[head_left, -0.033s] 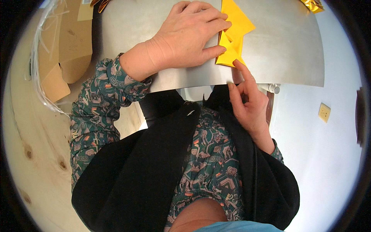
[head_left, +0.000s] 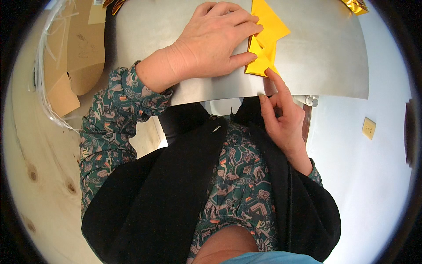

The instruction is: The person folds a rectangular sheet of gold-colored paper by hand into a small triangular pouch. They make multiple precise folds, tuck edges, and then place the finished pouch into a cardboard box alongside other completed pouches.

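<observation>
L hand (head_left: 217, 42), R hand (head_left: 285, 115) & yellow paper (head_left: 269, 27) unmoved vs. prev. frame. Paper's on table (head_left: 325, 55), L edge under spread L fingers; R half-open, index touching near corner, thumb off.

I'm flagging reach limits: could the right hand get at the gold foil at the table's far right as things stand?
Probably yes, with a stretch: the right hand appears to grip nothing, merely touching the yellow paper, and only tabletop shows between that hand and the gold foil.

Both hands (head_left: 213, 42) apparently touch folded yellow paper (head_left: 273, 28).
</observation>
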Demonstrator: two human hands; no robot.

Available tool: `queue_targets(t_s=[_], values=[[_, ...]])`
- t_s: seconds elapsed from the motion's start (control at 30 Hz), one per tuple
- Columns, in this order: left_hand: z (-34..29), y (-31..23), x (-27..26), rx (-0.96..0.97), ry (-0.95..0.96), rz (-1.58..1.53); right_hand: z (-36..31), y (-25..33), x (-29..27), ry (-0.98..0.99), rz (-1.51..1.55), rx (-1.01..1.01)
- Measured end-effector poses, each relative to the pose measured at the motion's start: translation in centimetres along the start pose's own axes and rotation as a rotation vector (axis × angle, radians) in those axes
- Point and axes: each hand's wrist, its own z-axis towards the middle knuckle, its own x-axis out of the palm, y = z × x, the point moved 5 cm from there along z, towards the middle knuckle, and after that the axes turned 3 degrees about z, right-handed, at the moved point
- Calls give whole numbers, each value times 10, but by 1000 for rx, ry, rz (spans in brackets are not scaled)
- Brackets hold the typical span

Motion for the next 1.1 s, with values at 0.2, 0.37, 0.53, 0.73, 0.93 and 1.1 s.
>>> queue_targets(t_s=[0.2,0.37,0.53,0.73,0.93,1.1], values=[[-2,3,3,-15,9,-29,-1,1,0,2,8,11],[-3,6,9,-53,32,-25,0,1,1,2,21,12],[-4,7,11,-55,28,-86,1,1,-1,1,35,9],[-4,6,12,-60,37,-80,2,1,-1,16,31,16],[-3,6,8,-52,21,-62,2,2,-1,25,44,18],[0,1,2,-18,14,-53,0,4,0,50,18,-18]])
